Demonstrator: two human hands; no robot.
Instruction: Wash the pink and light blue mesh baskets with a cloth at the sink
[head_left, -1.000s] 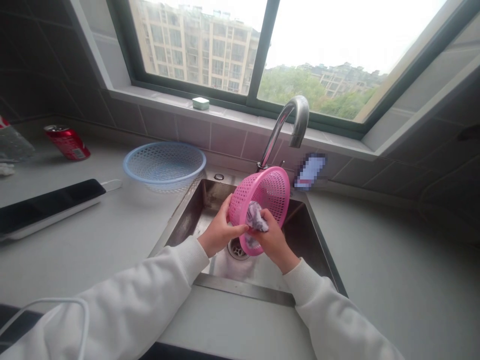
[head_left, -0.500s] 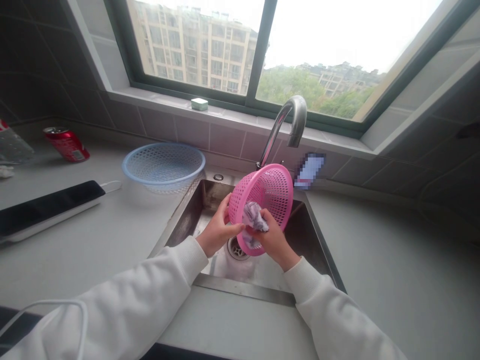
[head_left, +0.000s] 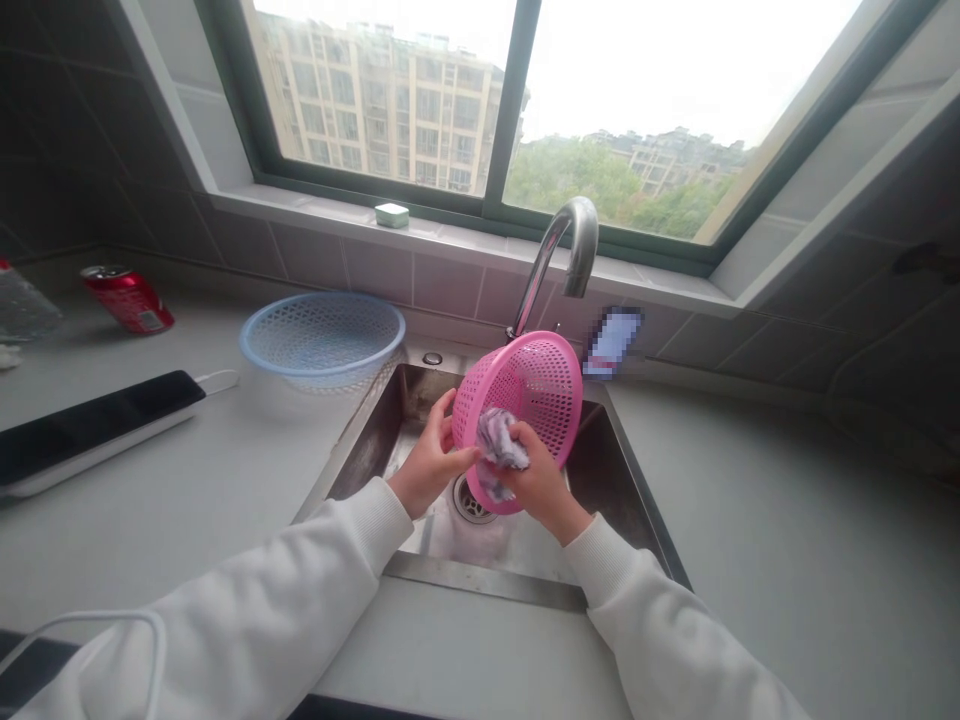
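Steadily, the left hand (head_left: pixel 429 458) grasps the side of a tilted pink perforated colander (head_left: pixel 544 385), while the right hand (head_left: pixel 544 485) clutches a crumpled cloth (head_left: pixel 499 437) at its rim. Beneath both hands lies a stainless-steel sink (head_left: pixel 487 578); beyond them, leftward, sits a blue mesh basket (head_left: pixel 322 338), and past the colander a gooseneck faucet (head_left: pixel 582 250) rises.

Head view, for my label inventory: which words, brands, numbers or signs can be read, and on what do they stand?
No text can be read with certainty.
Red can: pale print and a barcode-like patch, too small and blurred to read.
Pixelated object behind the sink: any text is blocked out.
Pink basket: no lettering visible.
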